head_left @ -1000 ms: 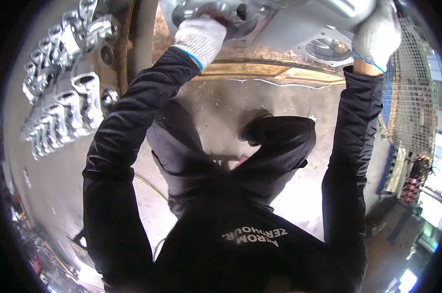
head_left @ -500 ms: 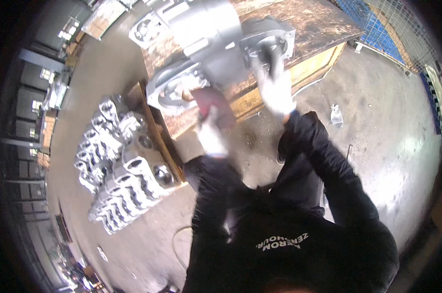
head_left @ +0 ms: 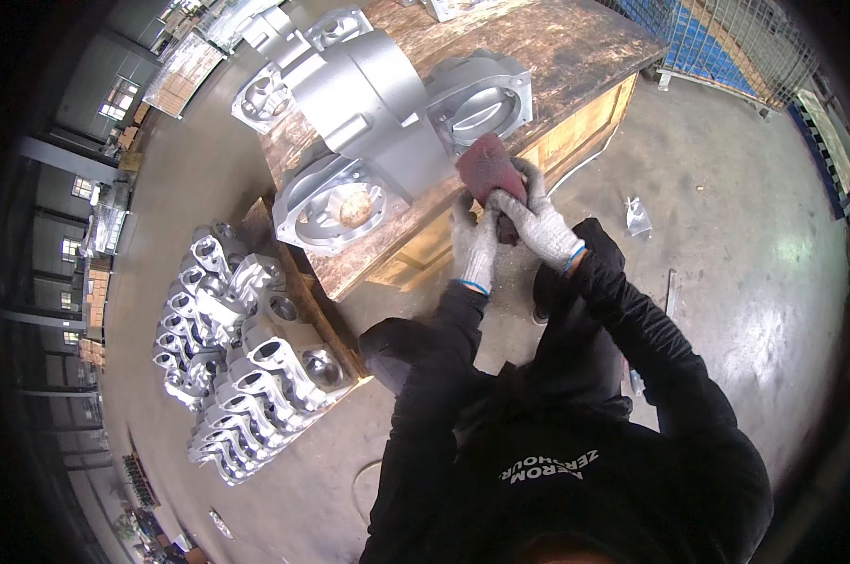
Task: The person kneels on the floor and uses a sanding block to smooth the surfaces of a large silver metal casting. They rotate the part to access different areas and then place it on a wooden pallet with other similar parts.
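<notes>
Both of my hands wear white knit gloves and meet in front of the wooden workbench's near edge. A dark red scouring pad (head_left: 490,169) stands up between them, bent. My left hand (head_left: 473,242) grips its lower part, fingers closed. My right hand (head_left: 543,224) is closed on the pad from the right. Something dark shows below the fingers, too hidden to name. Just beyond, a large silver-grey metal casting (head_left: 361,94) lies on the bench (head_left: 575,38); its right flange (head_left: 486,111) and left flanged opening (head_left: 335,209) face me.
At the left, many similar silver castings (head_left: 256,371) stand in rows on the floor beside a wooden board. A wire-mesh cage (head_left: 735,47) is at the far right. A clear plastic bag (head_left: 638,217) and a thin metal strip (head_left: 671,291) lie on the concrete floor.
My left hand has moved right with the scouring pad, away from the left opening. My right hand has come back from the right flange, and both hands now meet at the pad.
</notes>
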{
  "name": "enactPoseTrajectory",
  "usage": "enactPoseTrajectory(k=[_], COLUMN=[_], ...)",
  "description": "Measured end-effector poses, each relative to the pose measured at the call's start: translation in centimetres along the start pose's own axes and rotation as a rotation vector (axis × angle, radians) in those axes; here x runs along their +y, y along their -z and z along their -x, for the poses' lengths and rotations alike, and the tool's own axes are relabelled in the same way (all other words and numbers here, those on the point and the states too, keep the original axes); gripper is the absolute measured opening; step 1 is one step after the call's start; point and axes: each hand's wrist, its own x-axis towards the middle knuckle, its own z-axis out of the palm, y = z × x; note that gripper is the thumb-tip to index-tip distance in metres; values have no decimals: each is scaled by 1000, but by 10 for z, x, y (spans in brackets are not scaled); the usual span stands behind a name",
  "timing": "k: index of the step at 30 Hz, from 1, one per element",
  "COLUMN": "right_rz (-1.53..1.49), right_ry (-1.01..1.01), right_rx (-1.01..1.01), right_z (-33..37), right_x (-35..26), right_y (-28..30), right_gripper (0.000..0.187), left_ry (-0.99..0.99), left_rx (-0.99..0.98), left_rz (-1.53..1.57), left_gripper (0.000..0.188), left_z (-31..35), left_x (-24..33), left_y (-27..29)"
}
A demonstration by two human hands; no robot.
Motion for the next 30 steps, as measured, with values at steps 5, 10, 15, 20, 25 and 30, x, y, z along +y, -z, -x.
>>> enactPoseTrajectory(k=[5, 10, 15, 20, 25, 30], right_rz=[805, 1448, 1578, 1493, 982, -751], right_ry=[311, 749, 623, 598, 379, -513], right_rx=[66, -140, -269, -141, -137, -21], right_z=[-62, -139, -148, -134, -106, -104], right_x=[-51, -27, 2, -8, 1, 0], right_y=[29, 23, 1, -4, -24, -62], right_gripper=[42, 30, 23, 21, 27, 11], left_ry=[-672, -1589, -1473, -1234, -1272, -1586], left_rx=[125, 208, -22, -23, 28, -221], left_rz=[-403, -887, -1548, -1712, -1809, -1516], left_gripper=[26, 28, 24, 26, 30, 23], left_z=[14, -19, -61, -69, -72, -94], left_x=[64, 209, 260, 257, 249, 247], left_y=[39, 43, 31, 44, 63, 106])
